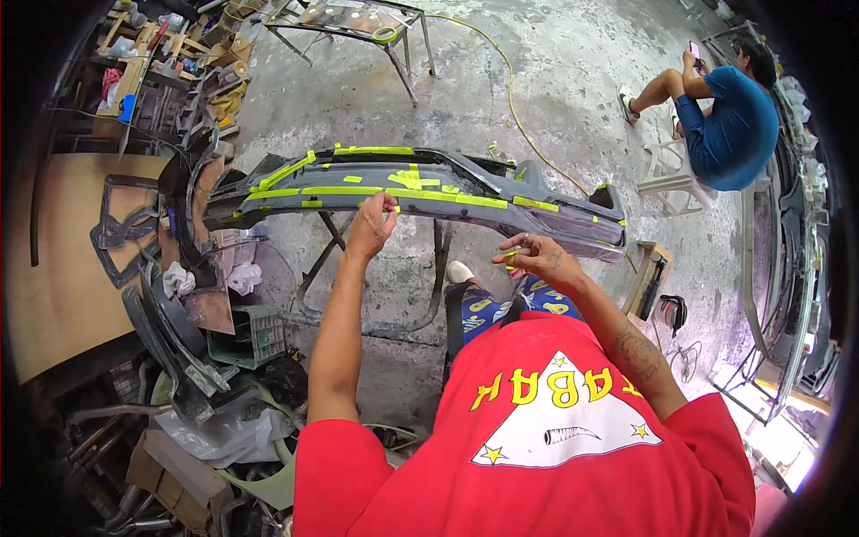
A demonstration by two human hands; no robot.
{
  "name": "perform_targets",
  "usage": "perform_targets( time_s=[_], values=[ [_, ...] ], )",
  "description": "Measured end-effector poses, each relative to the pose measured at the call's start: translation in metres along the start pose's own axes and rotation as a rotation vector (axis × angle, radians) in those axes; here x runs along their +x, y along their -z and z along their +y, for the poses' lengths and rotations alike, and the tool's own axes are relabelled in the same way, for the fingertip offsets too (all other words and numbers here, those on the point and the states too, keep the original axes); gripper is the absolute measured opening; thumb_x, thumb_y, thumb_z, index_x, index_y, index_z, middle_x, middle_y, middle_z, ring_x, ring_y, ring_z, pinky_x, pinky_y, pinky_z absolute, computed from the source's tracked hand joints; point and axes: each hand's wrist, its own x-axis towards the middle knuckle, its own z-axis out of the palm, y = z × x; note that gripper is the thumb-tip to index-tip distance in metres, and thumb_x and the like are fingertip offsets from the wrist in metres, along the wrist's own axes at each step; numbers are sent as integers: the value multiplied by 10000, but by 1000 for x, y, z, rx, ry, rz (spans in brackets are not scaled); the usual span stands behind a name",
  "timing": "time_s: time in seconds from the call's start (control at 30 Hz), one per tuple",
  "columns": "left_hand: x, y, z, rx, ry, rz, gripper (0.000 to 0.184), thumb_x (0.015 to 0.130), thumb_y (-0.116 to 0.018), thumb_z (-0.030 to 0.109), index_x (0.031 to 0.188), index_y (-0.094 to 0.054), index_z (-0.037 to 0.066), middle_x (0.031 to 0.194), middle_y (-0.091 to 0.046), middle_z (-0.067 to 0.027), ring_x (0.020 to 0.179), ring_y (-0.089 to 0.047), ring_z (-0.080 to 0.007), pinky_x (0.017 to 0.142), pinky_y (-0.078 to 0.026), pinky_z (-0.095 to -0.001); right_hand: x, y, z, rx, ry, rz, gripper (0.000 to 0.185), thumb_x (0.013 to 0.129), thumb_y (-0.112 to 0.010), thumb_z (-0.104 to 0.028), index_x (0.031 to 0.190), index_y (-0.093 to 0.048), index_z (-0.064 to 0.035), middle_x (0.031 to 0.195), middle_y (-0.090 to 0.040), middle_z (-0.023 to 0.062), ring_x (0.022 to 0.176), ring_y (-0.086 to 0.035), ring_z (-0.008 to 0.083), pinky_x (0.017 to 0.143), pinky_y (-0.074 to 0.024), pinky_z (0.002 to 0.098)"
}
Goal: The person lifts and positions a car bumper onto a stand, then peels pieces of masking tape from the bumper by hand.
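A long grey car bumper [465,208] lies across a dark metal stand, with strips of yellow-green tape [349,191] along its ridge and upper edge. My left hand [369,228] is at the bumper's near edge, its fingertips pinched on a small piece of yellow-green tape [396,209]. Right of it, my right hand [537,258] is held just in front of the bumper, apart from it, with its fingers closed around a bit of yellow-green tape [511,259].
A seated person [729,125] on a white stool [676,183] holds a phone at the right. Behind the bumper stands a metal table [344,22] with a tape roll [385,35]. A yellow hose [506,80] crosses the floor. Parts and a green crate [255,336] crowd the left.
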Motion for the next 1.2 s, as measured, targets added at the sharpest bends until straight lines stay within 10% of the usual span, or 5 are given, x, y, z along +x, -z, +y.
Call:
perform_targets(
  time_s=[0.57, 1.2],
  values=[
    [-56, -12, 20, -109, 123, 136, 182, 823, -684, 79, 976, -597, 33, 819, -592, -55, 682, -502, -151, 651, -442, -304, 10, -4, 6, 1, -52, 25, 253, 889, -735, -188, 1046, -681, 3, 995, -719, 62, 837, -657, 101, 749, -523, 235],
    [-76, -13, 179, -995, 303, -70, 349, 847, -736, 3, 1147, -560, 24, 973, -627, -35, 919, -603, -104, 819, -476, -244, -11, -47, -16, -63, 22, -44, 472, 806, -812, -188, 1204, -642, 0, 1024, -707, 92, 981, -660, 152, 867, -498, 277]
  ],
)
